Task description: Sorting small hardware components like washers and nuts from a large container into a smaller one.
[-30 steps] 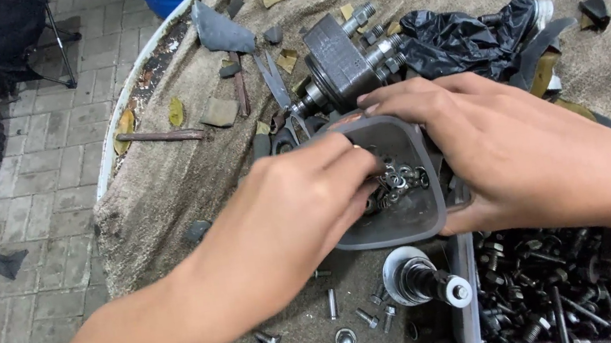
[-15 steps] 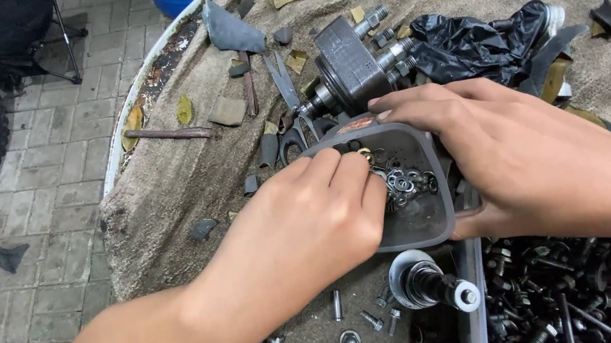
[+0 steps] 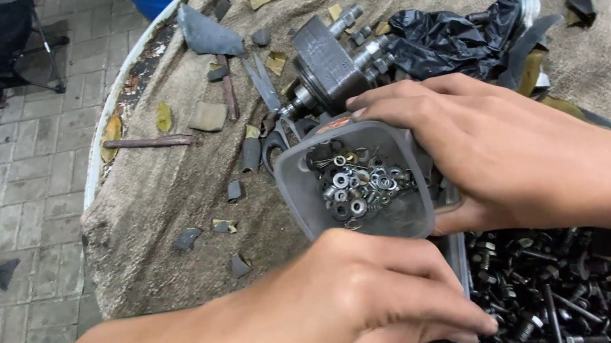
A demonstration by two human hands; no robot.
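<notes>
Grey plastic tub (image 3: 300,188) of washers and small nuts (image 3: 358,184) sits tilted on the burlap-covered table (image 3: 159,191), between a dark metal pump-like part (image 3: 326,62) behind it and a second tray of black bolts (image 3: 557,288) in front. The right hand (image 3: 491,147) curls around the tub's far rim and side, fingers (image 3: 399,104) wrapped over the edge and thumb underneath, holding it tipped toward the viewer. The left hand (image 3: 339,308) hovers just below the tub with fingers loosely curled, fingertips reaching the bolt tray's edge; whether it pinches anything I cannot tell. The tub looks thin-walled and light, likely to flex if squeezed, while the loose metal inside would slide and spill when tipped too far. Gripping the rim and supporting the base seems safest. Black plastic sheeting (image 3: 453,34) lies crumpled beyond.
</notes>
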